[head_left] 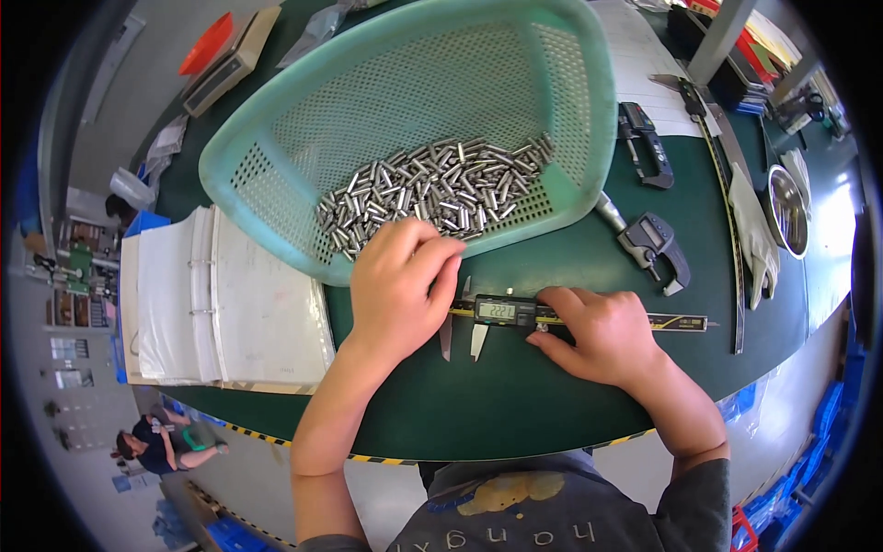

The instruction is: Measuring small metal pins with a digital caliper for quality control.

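My right hand (602,337) is closed round a digital caliper (515,313) that lies level above the green table mat. Its jaws stand a little apart with nothing visible between them, and its display is lit. My left hand (402,287) is at the near rim of a pale green mesh basket (405,97), its fingers curled together in a pinch. Whatever those fingertips hold, if anything, is hidden. Inside the basket, along its near side, lies a heap of short shiny metal pins (432,189).
An open ring binder (262,294) lies left of my left arm. On the right are two digital micrometers (655,241), another caliper (694,101), a steel ruler (739,313), a white glove (754,230) and a metal bowl (786,212). A scale (230,64) stands far left.
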